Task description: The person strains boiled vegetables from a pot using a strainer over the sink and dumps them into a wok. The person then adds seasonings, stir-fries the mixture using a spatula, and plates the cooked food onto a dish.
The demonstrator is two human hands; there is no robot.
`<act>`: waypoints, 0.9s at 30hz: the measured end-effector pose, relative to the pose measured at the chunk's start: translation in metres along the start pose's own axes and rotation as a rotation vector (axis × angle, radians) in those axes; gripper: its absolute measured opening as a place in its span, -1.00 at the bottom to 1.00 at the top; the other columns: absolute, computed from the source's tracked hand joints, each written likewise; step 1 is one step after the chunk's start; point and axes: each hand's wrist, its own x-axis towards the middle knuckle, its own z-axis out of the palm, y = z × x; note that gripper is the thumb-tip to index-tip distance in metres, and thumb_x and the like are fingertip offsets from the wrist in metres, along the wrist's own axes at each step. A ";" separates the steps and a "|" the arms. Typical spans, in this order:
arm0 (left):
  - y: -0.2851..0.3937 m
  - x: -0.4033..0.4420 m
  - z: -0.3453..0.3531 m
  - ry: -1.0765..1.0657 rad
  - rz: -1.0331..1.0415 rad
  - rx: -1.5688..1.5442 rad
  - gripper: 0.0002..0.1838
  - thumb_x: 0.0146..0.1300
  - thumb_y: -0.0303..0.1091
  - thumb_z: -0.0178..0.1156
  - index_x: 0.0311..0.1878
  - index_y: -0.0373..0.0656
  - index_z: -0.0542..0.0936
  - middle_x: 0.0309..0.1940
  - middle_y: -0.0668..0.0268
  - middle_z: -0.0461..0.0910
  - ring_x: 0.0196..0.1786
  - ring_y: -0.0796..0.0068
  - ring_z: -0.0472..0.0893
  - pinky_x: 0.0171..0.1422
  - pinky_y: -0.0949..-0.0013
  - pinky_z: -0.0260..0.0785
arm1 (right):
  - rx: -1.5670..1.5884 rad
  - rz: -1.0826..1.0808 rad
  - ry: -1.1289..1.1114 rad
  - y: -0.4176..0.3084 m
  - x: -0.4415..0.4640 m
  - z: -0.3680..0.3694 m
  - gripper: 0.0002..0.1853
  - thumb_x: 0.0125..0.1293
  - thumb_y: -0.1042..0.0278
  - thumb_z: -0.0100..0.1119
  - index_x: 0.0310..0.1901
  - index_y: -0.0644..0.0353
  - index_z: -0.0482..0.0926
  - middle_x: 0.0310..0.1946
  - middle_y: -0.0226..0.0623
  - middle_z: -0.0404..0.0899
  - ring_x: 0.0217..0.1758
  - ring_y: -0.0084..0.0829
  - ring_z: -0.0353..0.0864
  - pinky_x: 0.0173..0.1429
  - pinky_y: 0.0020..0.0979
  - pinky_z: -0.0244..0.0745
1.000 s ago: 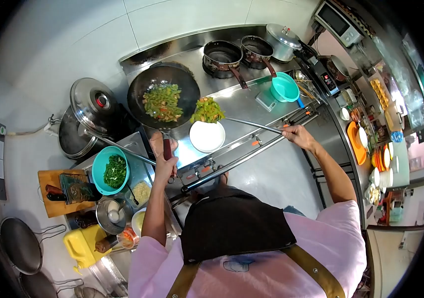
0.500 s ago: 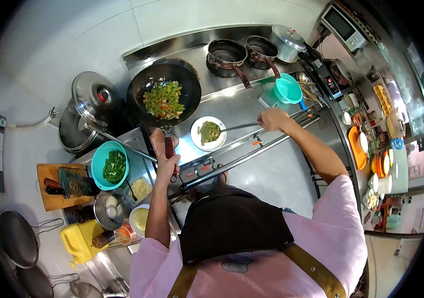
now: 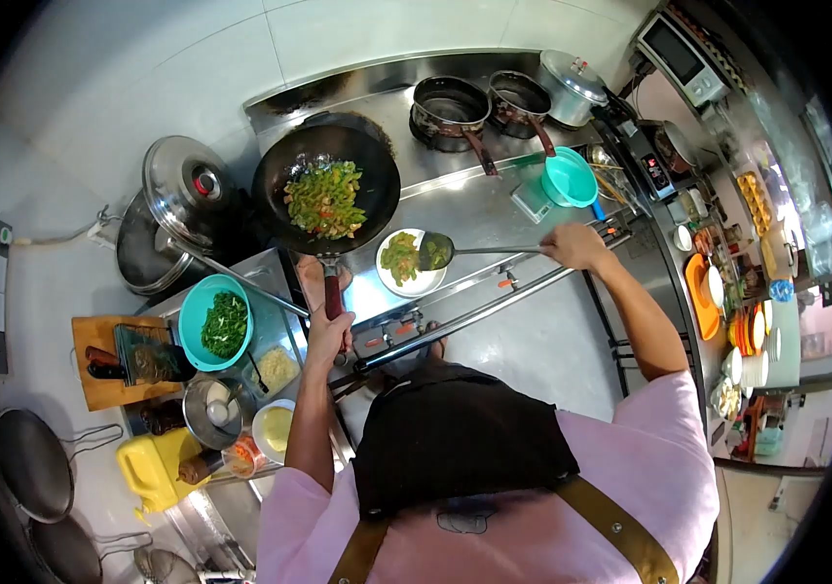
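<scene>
My left hand [image 3: 327,334] is closed round the red-brown handle of the black wok [image 3: 272,200], which holds green chopped vegetables [image 3: 324,199] with small reddish bits. In my right hand [image 3: 573,246] is the long metal handle of a spatula [image 3: 437,250]. The dark spatula head lies over the right side of a white plate [image 3: 423,282]. A green portion of food [image 3: 399,258] rests on the plate, left of the spatula head. The plate sits on the steel counter, to the lower right of the wok.
Two dark saucepans [image 3: 450,102] and a pressure cooker [image 3: 572,88] stand behind. A turquoise bowl [image 3: 570,177] is at the right. Leftward are a lidded steel pot [image 3: 185,190], a turquoise bowl of greens [image 3: 192,321] and a yellow jug [image 3: 147,474]. A steel rail [image 3: 474,323] runs along the front.
The spatula came down from above the plate, and green food now lies on the plate. My right hand moved left then back right. My left hand stayed on the wok handle.
</scene>
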 end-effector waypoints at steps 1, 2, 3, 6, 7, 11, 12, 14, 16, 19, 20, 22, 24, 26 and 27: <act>0.000 -0.001 -0.001 0.008 -0.002 -0.011 -0.85 0.24 -0.44 0.23 -0.27 -0.17 0.42 -0.64 0.41 0.42 -0.72 0.58 0.42 -0.68 0.45 0.26 | 0.136 0.027 -0.048 0.027 -0.003 0.021 -0.63 0.38 0.08 0.13 -0.05 0.19 0.73 -0.32 -0.09 0.72 -0.27 -0.17 0.72 -0.11 -0.11 0.59; -0.001 -0.001 -0.002 0.023 -0.008 0.010 -0.85 0.24 -0.43 0.24 -0.28 -0.17 0.42 -0.66 0.41 0.42 -0.71 0.58 0.43 -0.68 0.46 0.26 | 0.272 0.052 -0.095 0.054 -0.003 0.043 -0.62 0.39 0.05 0.15 -0.04 0.19 0.73 -0.38 -0.14 0.70 -0.34 -0.25 0.69 -0.19 -0.15 0.57; -0.003 -0.001 -0.003 0.018 -0.013 0.009 -0.84 0.24 -0.43 0.24 -0.27 -0.17 0.42 -0.65 0.41 0.42 -0.71 0.58 0.43 -0.68 0.46 0.26 | 0.409 0.077 -0.142 0.073 -0.007 0.057 -0.60 0.40 0.02 0.18 -0.03 0.19 0.73 -0.44 -0.18 0.68 -0.41 -0.33 0.66 -0.26 -0.20 0.55; -0.007 0.001 -0.006 0.011 -0.029 0.008 -0.83 0.23 -0.43 0.25 -0.25 -0.17 0.42 -0.64 0.41 0.43 -0.70 0.58 0.43 -0.68 0.45 0.27 | 0.871 0.175 -0.172 0.097 -0.030 0.075 -0.65 0.41 0.07 0.25 -0.07 0.21 0.72 -0.57 -0.39 0.53 -0.54 -0.58 0.45 -0.44 -0.39 0.39; -0.007 0.000 -0.005 0.009 -0.034 0.008 -0.83 0.23 -0.43 0.25 -0.24 -0.17 0.42 -0.64 0.41 0.43 -0.70 0.57 0.43 -0.68 0.45 0.27 | 0.918 0.205 -0.165 0.095 -0.030 0.067 -0.68 0.41 0.10 0.26 -0.08 0.21 0.72 -0.58 -0.43 0.50 -0.55 -0.61 0.42 -0.46 -0.43 0.35; -0.010 -0.005 0.003 0.002 -0.046 0.024 -0.81 0.23 -0.43 0.25 -0.21 -0.19 0.41 -0.64 0.40 0.43 -0.70 0.57 0.43 -0.68 0.45 0.27 | 0.776 0.000 -0.005 0.073 -0.006 0.001 -0.62 0.44 0.04 0.20 -0.18 0.28 0.69 -0.62 -0.48 0.42 -0.58 -0.60 0.39 -0.48 -0.43 0.31; -0.013 -0.006 0.006 0.012 -0.054 0.040 -0.80 0.23 -0.41 0.26 -0.21 -0.20 0.42 -0.65 0.40 0.43 -0.70 0.57 0.43 -0.68 0.45 0.27 | 0.561 0.011 0.013 0.069 0.014 -0.014 -0.54 0.44 -0.05 0.15 -0.18 0.28 0.68 -0.58 -0.31 0.49 -0.54 -0.47 0.45 -0.39 -0.32 0.41; -0.016 -0.011 0.011 -0.019 -0.042 0.047 -0.80 0.25 -0.40 0.26 -0.21 -0.20 0.42 -0.65 0.40 0.43 -0.71 0.56 0.43 -0.68 0.44 0.27 | 0.191 -0.123 0.265 0.035 0.043 -0.052 -0.56 0.37 -0.05 0.17 -0.25 0.25 0.70 -0.38 -0.04 0.69 -0.27 -0.01 0.68 -0.14 -0.03 0.54; -0.022 -0.012 0.013 -0.038 -0.029 0.080 -0.80 0.28 -0.41 0.26 -0.20 -0.21 0.41 -0.64 0.40 0.44 -0.71 0.57 0.42 -0.68 0.43 0.27 | -0.079 -0.133 0.230 0.007 0.074 -0.088 -0.63 0.34 0.01 0.17 -0.22 0.19 0.71 -0.28 0.00 0.71 -0.15 0.07 0.70 -0.08 0.00 0.56; -0.021 -0.020 0.018 -0.072 -0.010 0.040 -0.80 0.29 -0.42 0.25 -0.20 -0.22 0.41 -0.64 0.39 0.45 -0.72 0.58 0.42 -0.67 0.44 0.27 | -0.336 -0.046 0.161 -0.034 0.099 -0.123 -0.70 0.31 0.08 0.19 -0.04 -0.04 0.75 -0.26 -0.05 0.73 -0.11 -0.02 0.72 -0.06 -0.08 0.59; -0.015 -0.025 0.019 -0.091 -0.011 0.042 -0.80 0.28 -0.43 0.26 -0.19 -0.23 0.41 -0.63 0.38 0.46 -0.71 0.59 0.42 -0.65 0.47 0.27 | -0.253 -0.075 0.157 -0.032 0.108 -0.121 -0.69 0.30 0.07 0.19 -0.04 -0.03 0.75 -0.25 -0.07 0.73 -0.11 -0.02 0.72 -0.05 -0.08 0.59; -0.005 -0.033 0.021 -0.106 -0.032 0.046 -0.79 0.28 -0.43 0.27 -0.19 -0.21 0.41 -0.64 0.39 0.45 -0.71 0.60 0.42 -0.65 0.47 0.25 | -0.092 -0.135 0.144 -0.024 0.131 -0.094 -0.68 0.30 0.06 0.19 -0.04 -0.01 0.75 -0.24 -0.09 0.74 -0.10 -0.02 0.72 -0.03 -0.09 0.60; 0.002 -0.037 0.023 -0.124 -0.044 0.057 -0.79 0.27 -0.42 0.28 -0.20 -0.20 0.42 -0.65 0.39 0.44 -0.70 0.60 0.43 -0.65 0.46 0.24 | 0.191 -0.268 0.084 -0.013 0.158 -0.039 -0.66 0.31 0.07 0.22 -0.04 0.07 0.75 -0.21 -0.10 0.75 -0.15 -0.09 0.75 -0.01 -0.12 0.60; 0.006 -0.038 0.023 -0.148 -0.064 0.088 -0.79 0.26 -0.41 0.29 -0.21 -0.19 0.42 -0.66 0.40 0.43 -0.70 0.59 0.43 -0.66 0.46 0.22 | 0.387 -0.308 0.158 -0.007 0.178 0.041 -0.62 0.34 0.05 0.22 0.02 0.12 0.73 -0.23 -0.09 0.76 -0.17 -0.17 0.75 -0.01 -0.19 0.59; 0.006 -0.040 0.023 -0.138 -0.080 0.075 -0.79 0.25 -0.40 0.29 -0.22 -0.18 0.42 -0.67 0.40 0.43 -0.70 0.59 0.43 -0.66 0.45 0.22 | 0.479 -0.239 0.100 -0.022 0.164 0.051 -0.61 0.37 0.04 0.21 0.05 0.13 0.71 -0.22 -0.07 0.75 -0.16 -0.18 0.75 0.01 -0.23 0.58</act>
